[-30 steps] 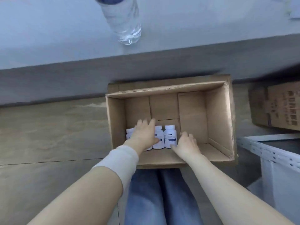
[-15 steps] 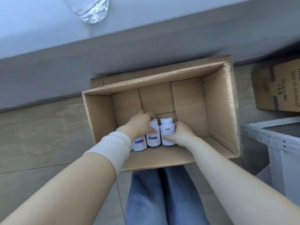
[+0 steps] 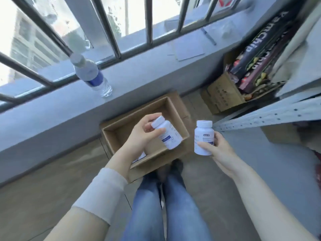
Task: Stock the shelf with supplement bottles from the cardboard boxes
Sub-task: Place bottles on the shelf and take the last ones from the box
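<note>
An open cardboard box [image 3: 119, 129] sits on the floor below a window ledge. My left hand [image 3: 141, 134] holds a white supplement bottle [image 3: 169, 136] tilted above the box. To the right of the box my right hand [image 3: 218, 148] grips a second white bottle [image 3: 203, 136] upright, close to the white metal shelf rail [image 3: 264, 117]. A bit of another white bottle [image 3: 139, 158] shows inside the box under my left wrist.
A clear water bottle [image 3: 92, 76] stands on the grey ledge [image 3: 139, 79] under the window bars. Another cardboard box [image 3: 224, 94] with dark snack packs [image 3: 260, 49] stands at the right by the shelf. My legs in jeans [image 3: 166, 206] are below the box.
Both hands have lifted out of the box, each with a white bottle. The view has risen, and the window, the ledge and the shelf now show.
</note>
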`<move>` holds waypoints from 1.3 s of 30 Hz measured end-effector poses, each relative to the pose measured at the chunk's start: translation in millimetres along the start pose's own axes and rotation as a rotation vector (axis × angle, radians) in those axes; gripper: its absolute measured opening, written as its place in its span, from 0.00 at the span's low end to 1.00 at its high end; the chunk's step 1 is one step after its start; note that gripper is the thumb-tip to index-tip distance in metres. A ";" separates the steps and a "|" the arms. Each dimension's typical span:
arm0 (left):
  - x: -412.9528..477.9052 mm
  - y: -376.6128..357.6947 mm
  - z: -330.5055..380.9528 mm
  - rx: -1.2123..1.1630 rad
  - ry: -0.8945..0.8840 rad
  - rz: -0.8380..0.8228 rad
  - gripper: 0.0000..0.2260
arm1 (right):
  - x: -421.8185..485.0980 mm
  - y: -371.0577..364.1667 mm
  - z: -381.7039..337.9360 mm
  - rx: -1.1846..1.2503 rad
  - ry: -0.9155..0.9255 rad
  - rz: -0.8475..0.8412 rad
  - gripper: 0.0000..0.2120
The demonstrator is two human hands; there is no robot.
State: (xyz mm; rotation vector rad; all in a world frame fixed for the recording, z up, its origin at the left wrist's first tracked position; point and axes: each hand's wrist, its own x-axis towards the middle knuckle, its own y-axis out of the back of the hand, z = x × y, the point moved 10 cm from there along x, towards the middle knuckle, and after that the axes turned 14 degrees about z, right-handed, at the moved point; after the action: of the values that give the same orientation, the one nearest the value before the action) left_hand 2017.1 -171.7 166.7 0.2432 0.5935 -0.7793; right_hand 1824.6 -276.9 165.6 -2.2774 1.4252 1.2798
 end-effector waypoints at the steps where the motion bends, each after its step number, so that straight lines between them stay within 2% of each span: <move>1: -20.5 -16.8 18.8 -0.038 -0.007 -0.050 0.17 | -23.7 18.3 -8.4 0.053 0.002 0.016 0.20; 6: -106.5 -114.6 80.7 -0.222 0.037 -0.292 0.20 | -119.3 103.7 -44.7 0.269 0.105 0.098 0.09; 8: -137.7 -156.0 95.5 -0.211 0.015 -0.392 0.15 | -146.8 139.5 -45.0 0.372 0.145 0.143 0.10; 9: -151.5 -175.5 100.5 -0.196 0.002 -0.426 0.12 | -158.2 157.9 -42.7 0.416 0.170 0.166 0.14; 10: -165.2 -194.8 104.1 -0.180 -0.002 -0.454 0.09 | -169.1 175.7 -40.3 0.446 0.190 0.183 0.24; 12: -193.8 -233.3 108.5 -0.174 0.021 -0.521 0.11 | -187.8 209.8 -33.0 0.496 0.226 0.201 0.40; 14: -217.3 -272.3 109.3 -0.206 0.055 -0.588 0.14 | -204.7 245.2 -25.5 0.574 0.261 0.211 0.44; 18: -259.9 -348.0 113.1 -0.263 0.045 -0.684 0.17 | -229.6 318.3 -9.1 0.728 0.328 0.237 0.44; 22: -289.6 -405.2 108.0 -0.266 0.092 -0.707 0.23 | -243.0 379.0 6.3 0.807 0.374 0.303 0.41; 25: -299.5 -444.6 126.0 -0.213 0.011 -0.771 0.15 | -245.2 418.8 6.4 0.794 0.396 0.377 0.27; 31: -277.8 -525.1 184.9 0.080 -0.289 -0.832 0.09 | -215.0 491.6 -1.2 0.714 0.393 0.575 0.17; 35: -237.4 -597.7 222.1 0.268 -0.449 -0.827 0.07 | -182.1 530.5 -19.2 0.568 0.386 0.672 0.22; 39: -177.5 -682.2 231.4 0.417 -0.466 -0.817 0.19 | -133.1 563.4 -52.1 0.443 0.397 0.703 0.26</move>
State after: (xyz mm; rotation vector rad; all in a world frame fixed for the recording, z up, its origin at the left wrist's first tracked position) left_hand 1521.8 -637.3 464.0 0.1851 0.0539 -1.6990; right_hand 1380.8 -516.4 454.7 -1.8397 2.4933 0.5144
